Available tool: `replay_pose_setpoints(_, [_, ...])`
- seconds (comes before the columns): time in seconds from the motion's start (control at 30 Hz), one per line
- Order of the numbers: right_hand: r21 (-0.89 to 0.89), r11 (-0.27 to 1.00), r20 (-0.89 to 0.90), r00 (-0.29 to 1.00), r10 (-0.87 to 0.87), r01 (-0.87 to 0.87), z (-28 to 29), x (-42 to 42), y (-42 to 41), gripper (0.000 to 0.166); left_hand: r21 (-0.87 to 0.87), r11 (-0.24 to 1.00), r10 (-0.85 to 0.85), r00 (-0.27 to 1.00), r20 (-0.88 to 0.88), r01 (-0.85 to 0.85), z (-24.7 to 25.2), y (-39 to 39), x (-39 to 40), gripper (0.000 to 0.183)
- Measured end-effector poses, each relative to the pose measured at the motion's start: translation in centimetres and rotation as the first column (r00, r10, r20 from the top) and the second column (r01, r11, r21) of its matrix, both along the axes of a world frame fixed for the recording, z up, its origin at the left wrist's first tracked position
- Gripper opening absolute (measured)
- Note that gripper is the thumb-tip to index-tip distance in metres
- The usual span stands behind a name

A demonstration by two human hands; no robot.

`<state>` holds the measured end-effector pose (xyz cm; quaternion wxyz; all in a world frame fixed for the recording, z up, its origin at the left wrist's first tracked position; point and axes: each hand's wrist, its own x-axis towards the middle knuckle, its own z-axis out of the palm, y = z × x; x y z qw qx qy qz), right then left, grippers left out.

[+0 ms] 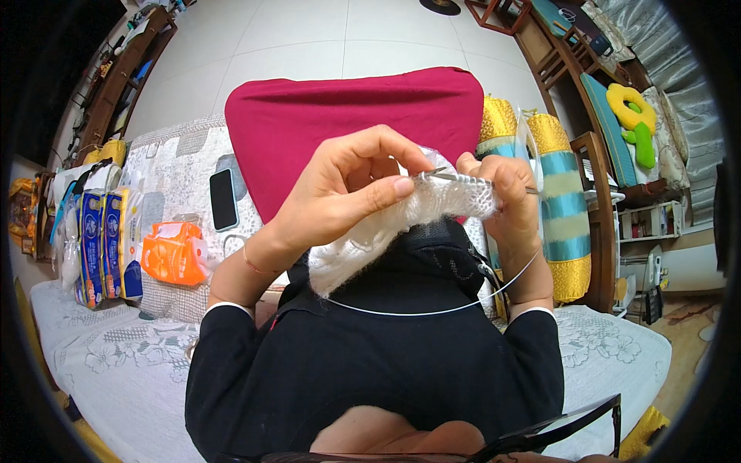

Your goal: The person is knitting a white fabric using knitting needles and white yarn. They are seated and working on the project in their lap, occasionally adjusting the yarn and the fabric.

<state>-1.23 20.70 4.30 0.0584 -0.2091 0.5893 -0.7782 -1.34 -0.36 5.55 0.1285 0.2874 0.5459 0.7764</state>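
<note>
White fuzzy knitting [359, 249] hangs between my hands above my lap. My left hand [353, 173] pinches its upper edge between thumb and forefinger, close to the crossed needle tips. A row of stitches sits on a metal knitting needle [463, 177]. Around the needle's other end and the fabric's right edge, my right hand [512, 185] is closed; the shaft sticks out past its fingers. A thin white cable [417, 314] curves from the knitting's lower corner up to my right wrist. Part of the left needle is hidden by my fingers.
A magenta cloth [347, 116] covers something in front of me. On the left lie a smartphone [224, 199], an orange soft pack [173, 253] and blue-and-yellow packages [104, 246]. Gold-and-teal bolsters [561, 202] stand close on my right. A black bag [440, 249] rests below the knitting.
</note>
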Motion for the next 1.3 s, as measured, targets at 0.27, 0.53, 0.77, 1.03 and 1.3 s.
replay_pose_setpoints(0.27, [-0.024,0.998,-0.312,0.947,-0.070,0.066,1.6,-0.9,1.0,0.037,-0.328,0.916,0.061,0.888,-0.456,-0.231,4.3,0.0,-1.4,0.022])
replay_pose_setpoints(0.53, [0.018,0.987,-0.354,0.924,-0.145,0.162,3.2,-0.8,2.1,0.034,-0.353,0.898,0.006,0.810,-0.586,-0.262,6.5,0.2,-2.1,0.027])
replay_pose_setpoints(0.77, [0.025,0.983,-0.403,0.902,-0.155,0.181,3.2,-0.9,2.3,0.035,-0.366,0.909,-0.001,0.878,-0.478,-0.198,6.4,0.1,-2.2,0.028])
replay_pose_setpoints(1.03, [0.031,0.977,-0.400,0.898,-0.182,0.212,3.1,-0.8,2.4,0.034,-0.341,0.921,0.006,0.880,-0.475,-0.190,6.2,-0.1,-2.1,0.028])
replay_pose_setpoints(1.3, [0.050,0.983,-0.396,0.907,-0.142,0.175,3.0,-1.0,2.6,0.033,-0.349,0.920,-0.005,0.885,-0.466,-0.179,6.2,-0.2,-2.2,0.030])
